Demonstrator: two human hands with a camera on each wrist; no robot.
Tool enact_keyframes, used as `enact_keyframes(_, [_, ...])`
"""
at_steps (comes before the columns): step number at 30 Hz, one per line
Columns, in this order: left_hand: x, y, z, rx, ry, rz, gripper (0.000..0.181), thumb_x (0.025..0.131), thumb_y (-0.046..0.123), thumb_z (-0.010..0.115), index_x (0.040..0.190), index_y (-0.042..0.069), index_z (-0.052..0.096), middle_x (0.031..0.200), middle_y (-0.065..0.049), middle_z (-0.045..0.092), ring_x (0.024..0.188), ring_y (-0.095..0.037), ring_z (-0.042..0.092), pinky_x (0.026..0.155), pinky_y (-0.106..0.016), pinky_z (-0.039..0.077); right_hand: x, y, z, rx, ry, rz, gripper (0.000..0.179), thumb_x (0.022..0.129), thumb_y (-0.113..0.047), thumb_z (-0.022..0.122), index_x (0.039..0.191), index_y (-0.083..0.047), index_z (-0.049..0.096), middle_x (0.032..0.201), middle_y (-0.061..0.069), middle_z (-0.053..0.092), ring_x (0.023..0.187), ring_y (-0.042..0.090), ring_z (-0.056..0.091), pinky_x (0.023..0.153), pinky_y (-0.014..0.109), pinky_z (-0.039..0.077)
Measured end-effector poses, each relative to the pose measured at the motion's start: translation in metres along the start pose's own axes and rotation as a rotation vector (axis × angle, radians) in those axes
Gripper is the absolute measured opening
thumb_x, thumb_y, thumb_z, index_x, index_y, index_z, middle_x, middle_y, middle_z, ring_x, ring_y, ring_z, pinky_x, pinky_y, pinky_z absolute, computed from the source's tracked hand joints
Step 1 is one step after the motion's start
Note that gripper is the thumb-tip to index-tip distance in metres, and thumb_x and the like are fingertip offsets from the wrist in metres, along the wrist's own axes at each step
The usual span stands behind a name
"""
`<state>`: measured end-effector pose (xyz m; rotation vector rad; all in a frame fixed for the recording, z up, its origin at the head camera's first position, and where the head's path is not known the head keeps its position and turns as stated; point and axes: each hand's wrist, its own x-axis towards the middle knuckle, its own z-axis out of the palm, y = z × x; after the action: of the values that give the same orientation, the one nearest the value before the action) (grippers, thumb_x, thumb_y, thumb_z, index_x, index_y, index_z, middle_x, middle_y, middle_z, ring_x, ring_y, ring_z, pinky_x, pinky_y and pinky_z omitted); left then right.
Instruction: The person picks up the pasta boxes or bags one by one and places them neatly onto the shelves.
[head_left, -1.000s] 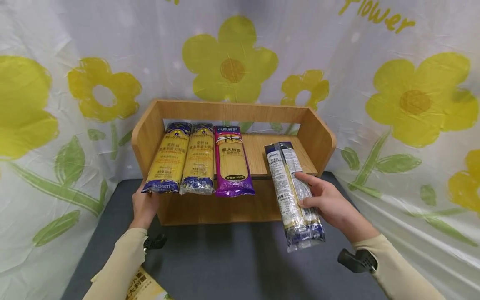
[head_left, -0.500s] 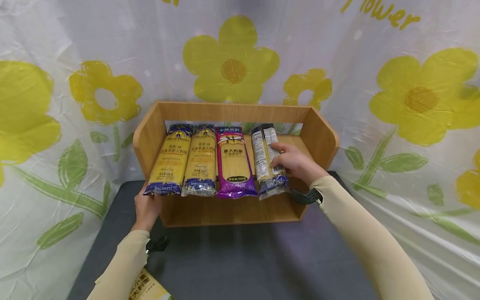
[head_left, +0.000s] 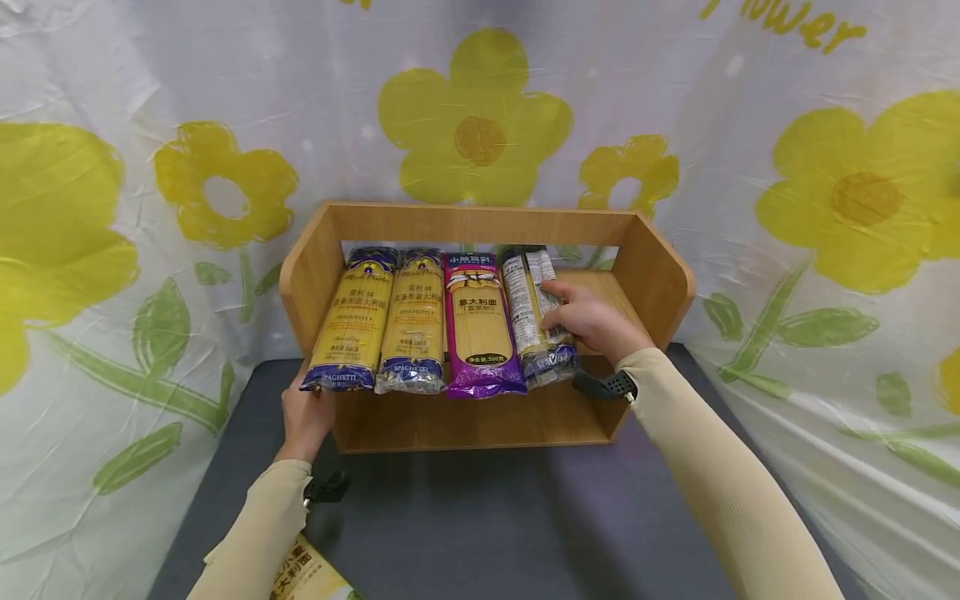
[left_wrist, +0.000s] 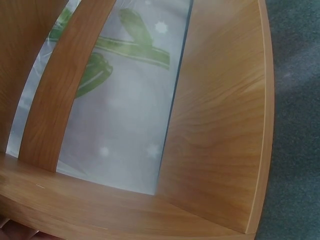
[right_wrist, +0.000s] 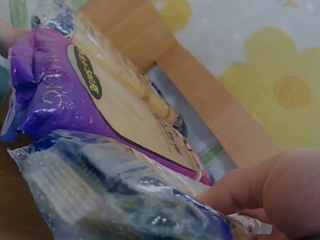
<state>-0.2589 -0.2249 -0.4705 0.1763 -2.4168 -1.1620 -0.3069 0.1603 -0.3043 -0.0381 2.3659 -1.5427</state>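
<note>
Two yellow bags and a purple bag lie in a row on the shelf, the purple one hemming in the left side of the silver bag. The silver bag's long axis runs back to front, blue end toward the person, poking over the shelf's edge. The right hand holds it. The left hand is at the shelf's left end, fingers mostly hidden; its grip I can't tell.

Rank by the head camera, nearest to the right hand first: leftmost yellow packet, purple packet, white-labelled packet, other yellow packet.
1. White-labelled packet: in the right hand.
2. Purple packet: just left of it.
3. Other yellow packet: left of that.
4. Leftmost yellow packet: row's left end.
</note>
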Motion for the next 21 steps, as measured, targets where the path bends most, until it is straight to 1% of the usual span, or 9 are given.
enact_keyframes(3, [0.0,0.001,0.001,0.002,0.0,0.003,0.04,0.109,0.025,0.046,0.138,-0.001,0.054,0.114,-0.033,0.069,0.085,-0.042,0.066,0.067,-0.049,0.05,-0.003,0.002,0.0,-0.044,0.012,-0.023,0.086,0.086,0.01,0.055,0.163,-0.008,0.022,0.143,0.03,0.043,0.1,0.024,0.056,0.069,0.023,0.053])
enact_keyframes(6, [0.0,0.002,0.001,-0.002,-0.007,-0.006,0.04,0.109,0.026,0.045,0.138,0.0,0.053,0.115,-0.033,0.069,0.087,-0.042,0.066,0.068,-0.049,0.05,-0.005,0.004,0.001,-0.086,0.038,-0.033,0.085,0.086,0.007,0.057,0.162,-0.004,0.02,0.146,0.033,0.043,0.099,0.024,0.058,0.07,0.024,0.053])
enact_keyframes(8, [0.001,0.003,0.0,-0.005,-0.005,-0.005,0.04,0.109,0.025,0.046,0.139,0.0,0.053,0.118,-0.033,0.068,0.087,-0.043,0.066,0.068,-0.05,0.05,-0.007,0.004,0.001,-0.121,0.057,-0.027,0.084,0.088,0.004,0.059,0.162,-0.002,0.018,0.152,0.034,0.041,0.106,0.027,0.058,0.077,0.027,0.054])
enact_keyframes(10, [0.001,0.003,-0.001,-0.008,-0.002,-0.001,0.041,0.109,0.024,0.046,0.14,-0.001,0.052,0.121,-0.034,0.067,0.088,-0.044,0.066,0.069,-0.052,0.051,-0.009,0.004,0.0,-0.175,0.081,-0.026,0.083,0.09,0.0,0.061,0.161,0.0,0.019,0.157,0.033,0.037,0.12,0.033,0.056,0.09,0.034,0.054])
enact_keyframes(12, [0.001,0.003,-0.001,-0.007,-0.002,-0.001,0.042,0.109,0.023,0.046,0.142,-0.001,0.052,0.123,-0.035,0.066,0.09,-0.045,0.066,0.071,-0.054,0.051,-0.011,0.004,0.001,-0.246,0.104,-0.039,0.08,0.091,-0.003,0.062,0.16,0.001,0.022,0.158,0.034,0.035,0.133,0.039,0.05,0.102,0.042,0.05])
enact_keyframes(14, [0.001,0.003,-0.001,-0.01,-0.01,-0.011,0.043,0.109,0.024,0.045,0.143,-0.001,0.051,0.125,-0.034,0.065,0.092,-0.045,0.066,0.072,-0.054,0.051,-0.014,0.003,0.001,-0.315,0.132,-0.06,0.079,0.091,-0.007,0.064,0.159,0.001,0.025,0.158,0.035,0.034,0.141,0.043,0.043,0.111,0.048,0.044])
enact_keyframes(16, [0.001,0.002,-0.001,-0.013,-0.014,-0.021,0.043,0.109,0.024,0.045,0.143,-0.001,0.05,0.125,-0.034,0.065,0.094,-0.045,0.066,0.073,-0.054,0.051,-0.018,0.004,0.002,-0.371,0.154,-0.099,0.078,0.091,-0.01,0.065,0.159,0.001,0.028,0.157,0.035,0.036,0.146,0.046,0.039,0.115,0.052,0.04])
enact_keyframes(17, [0.001,0.002,-0.001,-0.014,-0.016,-0.024,0.043,0.109,0.024,0.045,0.143,-0.001,0.05,0.125,-0.034,0.065,0.094,-0.045,0.066,0.072,-0.054,0.051,-0.02,0.005,0.002,-0.39,0.162,-0.116,0.078,0.091,-0.012,0.065,0.159,0.0,0.028,0.157,0.034,0.037,0.145,0.046,0.039,0.115,0.054,0.039])
enact_keyframes(21, [0.001,0.001,0.0,-0.007,-0.013,-0.019,0.043,0.109,0.024,0.044,0.142,-0.001,0.051,0.125,-0.035,0.065,0.092,-0.045,0.065,0.07,-0.051,0.051,-0.039,0.013,0.0,-0.413,0.211,-0.167,0.073,0.096,-0.022,0.063,0.158,-0.001,0.03,0.157,0.032,0.038,0.141,0.049,0.044,0.113,0.058,0.04])
